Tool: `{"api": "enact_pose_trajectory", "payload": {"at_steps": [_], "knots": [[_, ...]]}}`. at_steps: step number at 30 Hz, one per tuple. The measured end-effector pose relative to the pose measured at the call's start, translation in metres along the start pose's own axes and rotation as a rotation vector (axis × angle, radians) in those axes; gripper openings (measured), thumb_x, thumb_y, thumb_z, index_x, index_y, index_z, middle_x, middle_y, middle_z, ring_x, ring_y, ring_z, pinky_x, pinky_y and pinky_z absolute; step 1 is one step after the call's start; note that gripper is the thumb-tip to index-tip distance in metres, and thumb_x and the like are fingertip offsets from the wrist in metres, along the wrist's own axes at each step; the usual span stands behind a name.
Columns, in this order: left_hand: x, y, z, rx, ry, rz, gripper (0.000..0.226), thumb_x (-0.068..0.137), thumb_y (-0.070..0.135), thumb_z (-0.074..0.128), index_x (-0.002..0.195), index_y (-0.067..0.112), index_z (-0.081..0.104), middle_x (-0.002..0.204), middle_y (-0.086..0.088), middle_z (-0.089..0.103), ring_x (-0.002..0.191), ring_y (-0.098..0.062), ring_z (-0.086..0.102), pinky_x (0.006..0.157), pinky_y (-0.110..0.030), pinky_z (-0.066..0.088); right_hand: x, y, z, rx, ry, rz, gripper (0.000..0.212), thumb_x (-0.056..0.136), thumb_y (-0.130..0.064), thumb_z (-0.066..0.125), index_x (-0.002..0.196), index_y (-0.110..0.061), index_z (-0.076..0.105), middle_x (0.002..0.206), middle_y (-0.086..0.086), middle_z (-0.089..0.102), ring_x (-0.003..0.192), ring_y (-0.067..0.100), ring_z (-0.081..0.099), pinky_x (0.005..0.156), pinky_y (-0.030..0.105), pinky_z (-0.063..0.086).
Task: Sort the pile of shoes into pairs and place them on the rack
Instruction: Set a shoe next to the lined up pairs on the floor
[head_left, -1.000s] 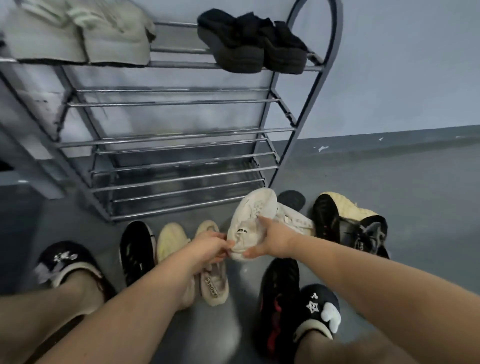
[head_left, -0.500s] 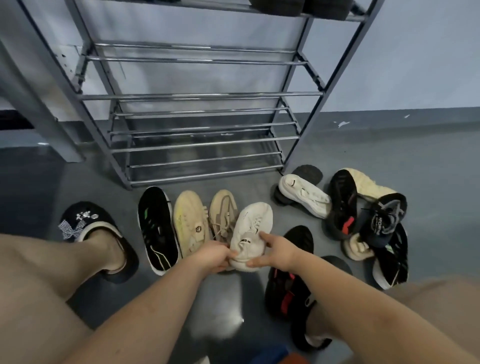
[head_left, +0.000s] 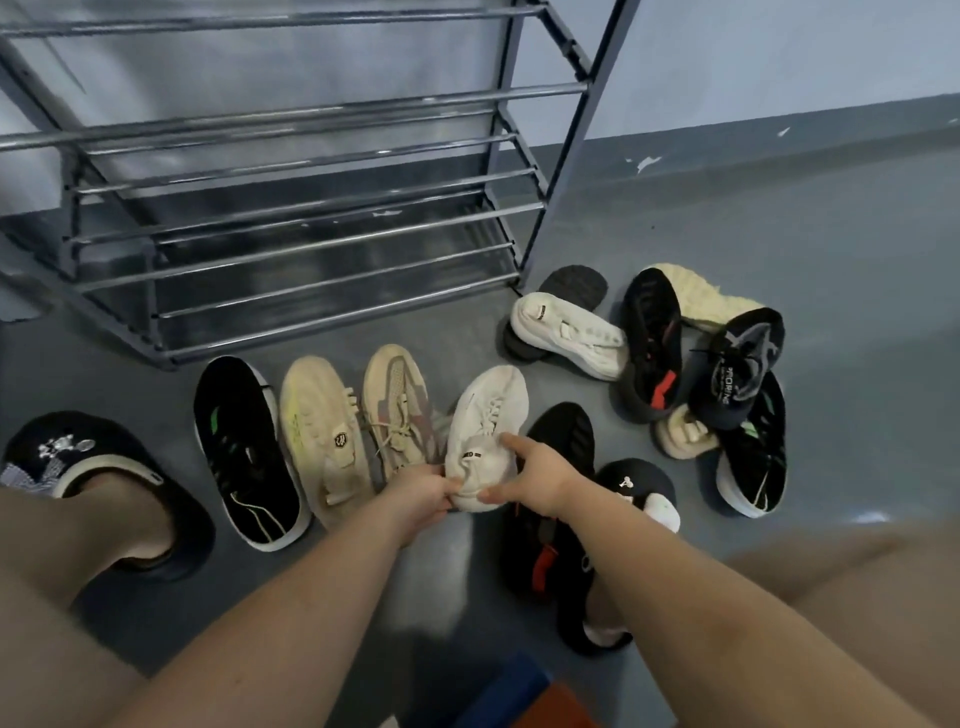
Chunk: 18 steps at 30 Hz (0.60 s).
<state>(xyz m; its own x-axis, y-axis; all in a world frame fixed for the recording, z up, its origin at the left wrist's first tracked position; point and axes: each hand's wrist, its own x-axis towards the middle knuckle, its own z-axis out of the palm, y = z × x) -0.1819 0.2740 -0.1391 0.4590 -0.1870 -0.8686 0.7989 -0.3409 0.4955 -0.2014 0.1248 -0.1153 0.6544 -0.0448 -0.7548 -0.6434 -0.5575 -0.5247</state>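
White sneaker (head_left: 485, 421), beige sneaker (head_left: 397, 402), black green-marked sneaker (head_left: 244, 452), grey floor (head_left: 779, 234)

Eleven loose shoes (head_left: 488, 415), one rack (head_left: 561, 171)

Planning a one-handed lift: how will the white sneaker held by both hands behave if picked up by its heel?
The white sneaker looks like soft knit, so it is probably light and may sag. The left hand and right hand grip its heel, which appears to crease.
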Motion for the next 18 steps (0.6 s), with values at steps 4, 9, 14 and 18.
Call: {"api": "enact_pose_trajectory", "payload": {"at_steps": [4, 9, 14, 18], "knots": [[0.025, -0.009, 0.000, 0.164, 0.035, 0.026, 0.045, 0.073, 0.003, 0.064, 0.115, -0.011, 0.059, 0.096, -0.019, 0.067, 0.088, -0.032, 0.066, 0.077, -0.035, 0.059, 0.005, 0.003, 0.002, -0.014, -0.030, 0.037, 0.096, 0.074, -0.026, 0.079, 0.151, -0.014, 0.022, 0.153, 0.006, 0.030, 0.137, 0.021, 0.036, 0.109, 0.026, 0.032], [0.018, -0.012, -0.004, 0.521, 0.092, 0.062, 0.044, 0.080, 0.008, 0.056, 0.123, 0.003, 0.059, 0.123, -0.016, 0.062, 0.114, -0.030, 0.058, 0.097, -0.031, 0.046, 0.004, 0.008, 0.010, -0.063, -0.113, 0.087, 0.106, 0.073, -0.032, 0.079, 0.153, -0.015, 0.012, 0.156, 0.007, 0.025, 0.140, 0.024, 0.033, 0.114, 0.034, 0.030], [-0.005, -0.015, -0.011, 0.916, 0.163, 0.186, 0.057, 0.092, 0.030, 0.046, 0.144, 0.012, 0.033, 0.149, -0.012, 0.037, 0.135, -0.028, 0.039, 0.109, -0.034, 0.033, -0.008, 0.011, 0.013, -0.613, -0.038, -0.009, 0.104, 0.078, -0.039, 0.071, 0.153, -0.021, 0.001, 0.160, 0.010, 0.008, 0.143, 0.031, 0.024, 0.113, 0.042, 0.031], [-0.011, -0.023, -0.018, 1.243, 0.197, 0.293, 0.070, 0.096, 0.041, 0.035, 0.152, 0.015, 0.002, 0.160, -0.008, 0.000, 0.148, -0.025, 0.006, 0.119, -0.038, 0.012, -0.020, 0.011, 0.014, -0.767, 0.063, -0.055, 0.096, 0.085, -0.040, 0.063, 0.153, -0.022, -0.002, 0.161, 0.009, 0.000, 0.145, 0.030, 0.017, 0.112, 0.044, 0.030]]}}
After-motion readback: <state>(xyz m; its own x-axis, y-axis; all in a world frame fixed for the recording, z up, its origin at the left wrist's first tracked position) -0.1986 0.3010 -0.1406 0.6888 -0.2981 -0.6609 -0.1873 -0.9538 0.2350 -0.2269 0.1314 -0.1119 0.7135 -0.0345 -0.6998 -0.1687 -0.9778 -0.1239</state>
